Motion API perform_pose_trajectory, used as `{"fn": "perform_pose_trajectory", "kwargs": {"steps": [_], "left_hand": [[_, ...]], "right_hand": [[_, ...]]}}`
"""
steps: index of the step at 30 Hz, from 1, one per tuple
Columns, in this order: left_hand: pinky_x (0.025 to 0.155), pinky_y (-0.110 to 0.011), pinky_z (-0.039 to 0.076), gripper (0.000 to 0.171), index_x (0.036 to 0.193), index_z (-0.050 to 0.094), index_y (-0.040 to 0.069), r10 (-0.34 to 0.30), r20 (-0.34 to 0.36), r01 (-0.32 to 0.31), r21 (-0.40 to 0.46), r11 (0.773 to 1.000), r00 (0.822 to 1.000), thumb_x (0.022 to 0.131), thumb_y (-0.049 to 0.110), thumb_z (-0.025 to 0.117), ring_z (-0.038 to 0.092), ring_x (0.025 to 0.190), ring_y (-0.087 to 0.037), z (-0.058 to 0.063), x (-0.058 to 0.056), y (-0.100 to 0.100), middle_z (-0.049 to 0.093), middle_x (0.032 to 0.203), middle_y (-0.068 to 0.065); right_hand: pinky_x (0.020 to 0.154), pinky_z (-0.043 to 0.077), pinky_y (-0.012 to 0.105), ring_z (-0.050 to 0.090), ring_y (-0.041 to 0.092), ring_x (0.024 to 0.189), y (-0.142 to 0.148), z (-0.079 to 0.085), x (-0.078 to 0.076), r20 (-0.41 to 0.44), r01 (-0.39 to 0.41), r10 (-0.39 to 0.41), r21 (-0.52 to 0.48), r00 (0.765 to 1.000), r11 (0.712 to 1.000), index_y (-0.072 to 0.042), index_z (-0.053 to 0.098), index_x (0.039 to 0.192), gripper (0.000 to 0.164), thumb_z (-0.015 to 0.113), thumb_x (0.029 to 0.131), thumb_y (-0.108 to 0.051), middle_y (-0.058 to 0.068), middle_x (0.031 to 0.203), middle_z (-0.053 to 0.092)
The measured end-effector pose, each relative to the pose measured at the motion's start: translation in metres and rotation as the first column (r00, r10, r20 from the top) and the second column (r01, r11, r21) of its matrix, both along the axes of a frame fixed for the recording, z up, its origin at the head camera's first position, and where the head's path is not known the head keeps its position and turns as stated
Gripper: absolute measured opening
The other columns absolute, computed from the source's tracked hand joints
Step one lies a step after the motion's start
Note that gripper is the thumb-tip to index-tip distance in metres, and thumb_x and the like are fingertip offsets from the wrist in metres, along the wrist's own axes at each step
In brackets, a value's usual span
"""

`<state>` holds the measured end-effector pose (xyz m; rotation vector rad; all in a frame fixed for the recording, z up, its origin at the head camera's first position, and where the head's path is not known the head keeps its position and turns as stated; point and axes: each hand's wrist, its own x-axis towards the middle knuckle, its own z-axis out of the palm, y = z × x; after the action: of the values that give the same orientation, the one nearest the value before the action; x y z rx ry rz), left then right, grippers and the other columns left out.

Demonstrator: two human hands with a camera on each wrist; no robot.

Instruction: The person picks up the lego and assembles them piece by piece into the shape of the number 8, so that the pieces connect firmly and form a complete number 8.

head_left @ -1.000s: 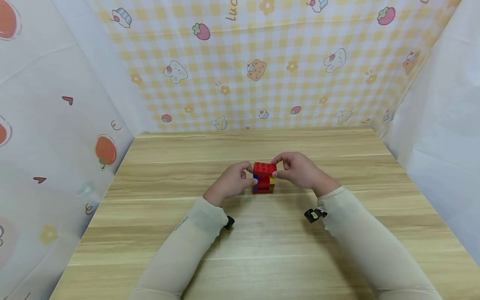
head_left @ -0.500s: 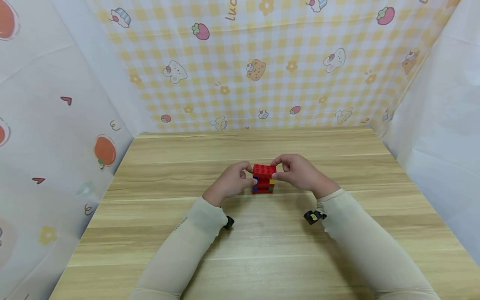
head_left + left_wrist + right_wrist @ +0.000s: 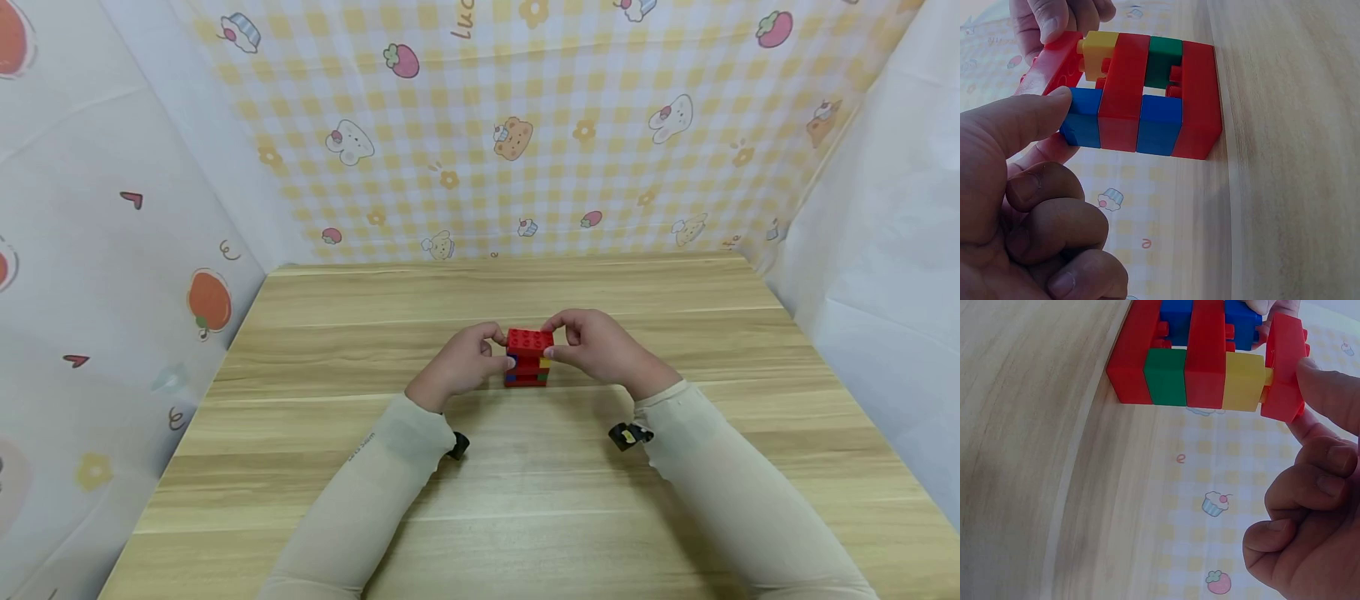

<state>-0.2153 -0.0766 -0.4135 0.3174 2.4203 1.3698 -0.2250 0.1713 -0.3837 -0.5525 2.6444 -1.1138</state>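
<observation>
A small tower of toy building blocks stands on the wooden table, mid-view in the head view. From the base up come a red block (image 3: 1200, 103), a blue block (image 3: 1160, 125) beside a green block (image 3: 1166, 376), another red block (image 3: 1124, 94), then a blue block (image 3: 1084, 119) beside a yellow block (image 3: 1244, 381). My left hand (image 3: 461, 362) pinches that upper blue block. Between thumb and index finger, my right hand (image 3: 603, 348) holds the topmost red block (image 3: 529, 340). In the right wrist view this block is tilted, with the yellow block's studs showing in a narrow gap.
The wooden table (image 3: 480, 517) reaches back to a yellow checked cloth (image 3: 465, 167). White cloths hang on the left (image 3: 97, 275) and right (image 3: 877, 250). A dark strap (image 3: 630, 433) is at the right wrist.
My right hand and the topmost red block have come down slightly onto the tower. The left hand has stayed in place on the blue block.
</observation>
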Motion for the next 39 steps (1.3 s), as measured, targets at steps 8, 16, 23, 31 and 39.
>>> {"fn": "perform_pose_trajectory", "kwargs": {"steps": [8, 16, 23, 31, 39], "left_hand": [[0.048, -0.027, 0.032, 0.018, 0.111, 0.066, 0.014, 0.002, -0.003, -0.002, 0.02, 1.0, 1.0, 0.098, 0.022, 0.075, 0.038, 0.049, -0.015, -0.001, 0.0, -0.001, 0.042, 0.06, 0.002], [0.047, -0.027, 0.032, 0.018, 0.112, 0.066, 0.014, -0.003, -0.009, 0.004, 0.003, 1.0, 1.0, 0.098, 0.022, 0.075, 0.037, 0.049, -0.015, 0.0, 0.0, -0.002, 0.042, 0.061, 0.002], [0.048, -0.027, 0.032, 0.022, 0.116, 0.066, 0.012, 0.001, -0.02, -0.001, 0.002, 1.0, 1.0, 0.098, 0.02, 0.075, 0.037, 0.05, -0.015, -0.001, 0.001, -0.002, 0.042, 0.063, 0.002], [0.05, -0.028, 0.034, 0.036, 0.13, 0.063, 0.013, -0.004, -0.012, 0.004, -0.025, 1.0, 1.0, 0.097, 0.02, 0.076, 0.04, 0.052, -0.015, 0.001, 0.002, -0.002, 0.047, 0.067, 0.001], [0.052, -0.029, 0.036, 0.036, 0.132, 0.065, 0.014, 0.007, -0.071, -0.006, 0.015, 1.0, 0.997, 0.098, 0.022, 0.075, 0.04, 0.054, -0.015, 0.01, 0.005, -0.004, 0.047, 0.068, 0.001]], "right_hand": [[0.054, 0.034, 0.03, 0.041, 0.019, 0.059, -0.002, 0.001, 0.003, -0.02, -0.003, 0.003, 0.041, 1.0, 0.999, -0.011, 0.072, 0.12, 0.027, 0.08, 0.096, -0.02, 0.001, 0.067, 0.044], [0.056, 0.035, 0.031, 0.041, 0.019, 0.059, -0.003, 0.001, 0.005, -0.045, -0.01, 0.013, 0.07, 0.999, 0.998, -0.01, 0.071, 0.121, 0.029, 0.08, 0.096, -0.02, 0.001, 0.067, 0.044], [0.056, 0.035, 0.031, 0.041, 0.018, 0.059, -0.004, 0.002, 0.004, -0.042, -0.018, 0.021, 0.089, 0.999, 0.996, -0.011, 0.071, 0.122, 0.029, 0.08, 0.096, -0.021, 0.001, 0.067, 0.044], [0.057, 0.035, 0.031, 0.041, 0.018, 0.06, -0.004, 0.0, 0.004, -0.042, -0.021, 0.026, 0.099, 0.999, 0.995, -0.011, 0.072, 0.122, 0.029, 0.08, 0.095, -0.021, 0.001, 0.069, 0.045], [0.056, 0.035, 0.031, 0.04, 0.017, 0.059, -0.003, -0.002, 0.004, -0.043, -0.016, 0.021, 0.094, 0.999, 0.995, -0.013, 0.072, 0.121, 0.028, 0.08, 0.096, -0.022, 0.0, 0.067, 0.044]]}}
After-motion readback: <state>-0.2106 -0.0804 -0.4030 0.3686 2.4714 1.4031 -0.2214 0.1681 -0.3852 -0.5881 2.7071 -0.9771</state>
